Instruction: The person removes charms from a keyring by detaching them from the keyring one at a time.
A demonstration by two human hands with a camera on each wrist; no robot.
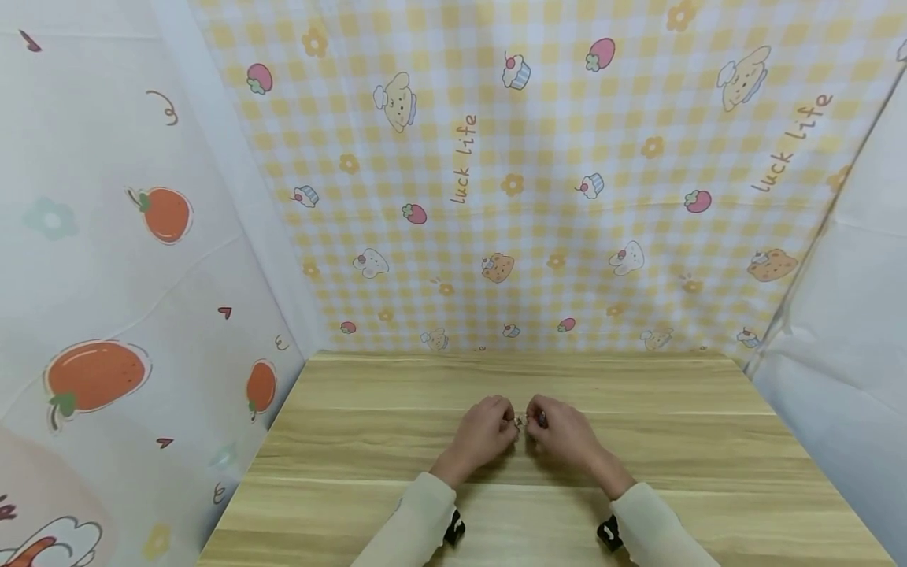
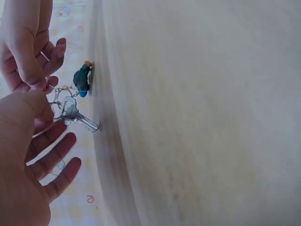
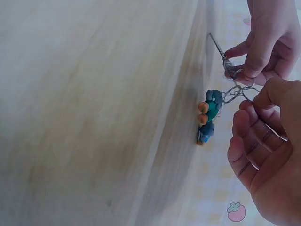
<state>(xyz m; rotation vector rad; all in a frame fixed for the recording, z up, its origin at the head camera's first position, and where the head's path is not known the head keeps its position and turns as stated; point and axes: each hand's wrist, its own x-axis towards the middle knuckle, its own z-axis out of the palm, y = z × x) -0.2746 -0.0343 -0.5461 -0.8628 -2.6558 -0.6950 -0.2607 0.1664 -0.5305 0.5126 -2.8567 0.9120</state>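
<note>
Over the middle of the table, my left hand (image 1: 483,435) and right hand (image 1: 565,435) face each other, fingertips close together. Between thumb and finger, the left hand pinches a metal key ring (image 2: 57,110); silver keys (image 2: 83,120) hang from it, and how many is hard to tell. A linked metal ring or chain (image 3: 230,95) is pinched by the right hand. From this chain dangles a small green and blue figurine (image 3: 211,109) with orange parts, at the table's surface or just above it. The fingertips partly hide where the rings join.
The wood-grain table (image 1: 340,457) extends around both hands. A yellow checked cloth (image 1: 524,228) with cartoon prints hangs behind its far edge. White sheets stand at both sides, the left sheet (image 1: 92,260) printed with orange fruit. Black straps (image 1: 456,529) show at the cuffs.
</note>
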